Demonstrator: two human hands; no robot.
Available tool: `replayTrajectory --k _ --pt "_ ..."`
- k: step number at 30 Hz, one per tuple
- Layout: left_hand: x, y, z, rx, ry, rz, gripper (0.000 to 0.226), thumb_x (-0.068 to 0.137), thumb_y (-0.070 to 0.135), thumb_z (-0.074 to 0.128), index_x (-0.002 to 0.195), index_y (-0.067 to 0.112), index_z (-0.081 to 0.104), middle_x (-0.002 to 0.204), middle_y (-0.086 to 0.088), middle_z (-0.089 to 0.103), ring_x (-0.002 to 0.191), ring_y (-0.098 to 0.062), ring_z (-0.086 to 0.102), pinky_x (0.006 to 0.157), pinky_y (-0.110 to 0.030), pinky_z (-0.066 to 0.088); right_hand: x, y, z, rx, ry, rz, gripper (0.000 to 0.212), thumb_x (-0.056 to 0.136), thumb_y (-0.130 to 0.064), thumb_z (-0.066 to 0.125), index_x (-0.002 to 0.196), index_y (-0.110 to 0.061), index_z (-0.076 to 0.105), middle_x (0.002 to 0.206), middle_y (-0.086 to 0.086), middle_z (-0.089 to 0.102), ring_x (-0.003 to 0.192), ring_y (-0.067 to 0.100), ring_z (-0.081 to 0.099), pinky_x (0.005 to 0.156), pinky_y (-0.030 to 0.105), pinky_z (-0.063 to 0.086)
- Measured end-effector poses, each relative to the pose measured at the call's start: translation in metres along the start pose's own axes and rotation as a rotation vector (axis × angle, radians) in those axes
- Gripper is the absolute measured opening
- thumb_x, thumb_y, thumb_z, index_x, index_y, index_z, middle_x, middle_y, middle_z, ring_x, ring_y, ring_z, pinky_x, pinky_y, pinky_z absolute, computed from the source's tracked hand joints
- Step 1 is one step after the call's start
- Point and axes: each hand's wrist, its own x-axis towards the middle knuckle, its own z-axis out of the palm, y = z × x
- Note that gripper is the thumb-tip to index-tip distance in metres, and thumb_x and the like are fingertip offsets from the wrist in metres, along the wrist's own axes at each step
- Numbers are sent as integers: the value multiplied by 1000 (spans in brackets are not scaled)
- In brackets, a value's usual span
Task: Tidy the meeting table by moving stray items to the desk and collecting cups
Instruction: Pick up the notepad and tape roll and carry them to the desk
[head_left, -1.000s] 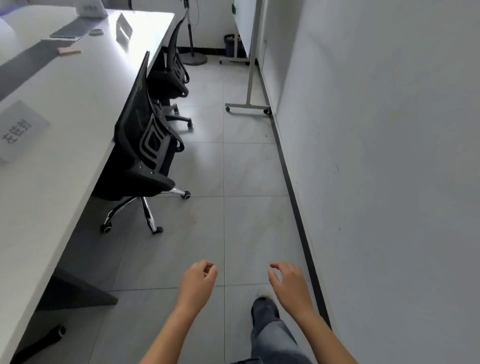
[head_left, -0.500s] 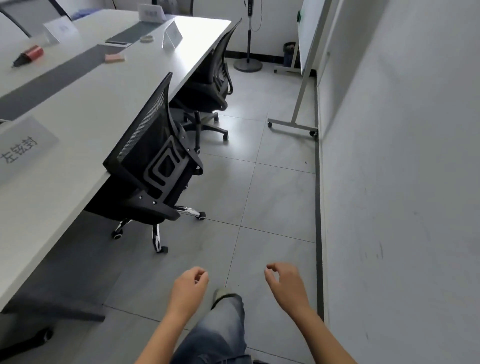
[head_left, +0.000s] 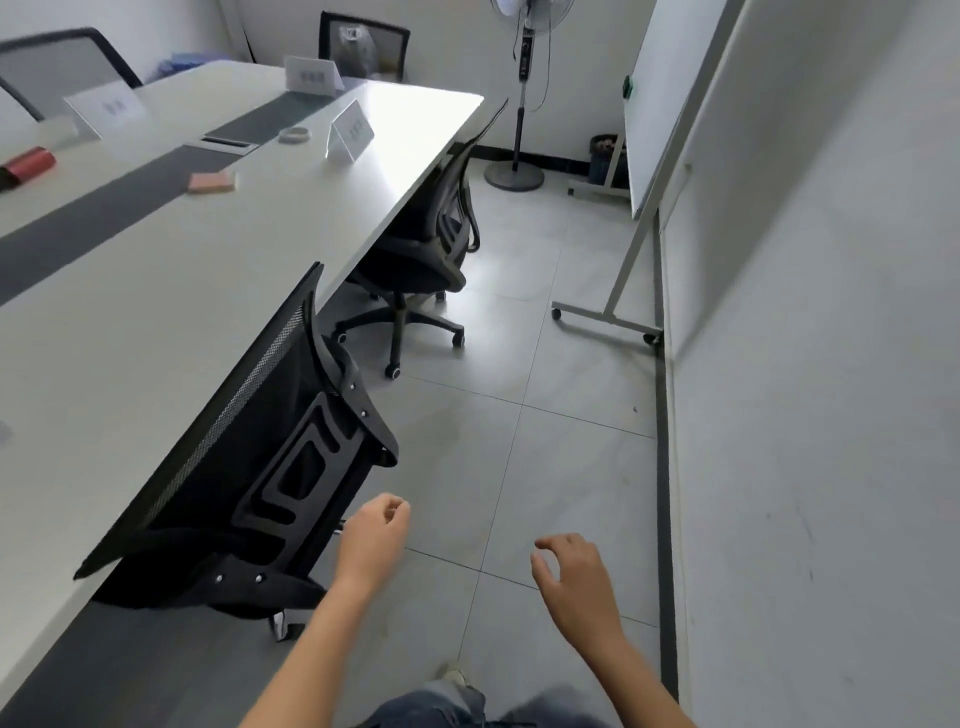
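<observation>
Pretty clearly an office meeting room: long white desk (head_left: 218, 270) with name cards (head_left: 351, 131), mesh swivel chairs (head_left: 260, 467) tucked under, rolling whiteboard (head_left: 655, 98) by the wall.

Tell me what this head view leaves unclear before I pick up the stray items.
Head view only:
- red marker: cut off by the left edge, blurred.
- name card: print blurred, unreadable.
- small ring beside it: too small to identify.
- waste bin: partly hidden behind the whiteboard stand.
- meeting table: its left side is out of frame; no cups show, so any there are unseen.
</observation>
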Motion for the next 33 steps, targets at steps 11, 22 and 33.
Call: replayTrajectory --k 11,22,33 --pt "127 70 78 48 -58 -117 16 88 19 45 76 17 56 75 0 58 73 -20 51 65 -29 38 190 34 -43 13 -81 0 26 91 -20 46 113 -12 58 119 6 57 114 20 46 96 29 38" --pt "211 161 134 54 37 -237 16 88 22 47 73 26 52 87 1 59 88 -20 58 78 -30 43 366 31 -102 3 -187 -163 24 90 -16 47 109 -8 60 117 9 59 114 22 45 94 29 36" --pt "292 141 93 -121 318 -485 26 87 16 48 62 21 50 61 3 53 64 -21 47 61 -31 37 472 -24 -72 -98 -348 -366 26 91 -20 46 112 -11 59 117 5 58 114 20 45 92 26 37"
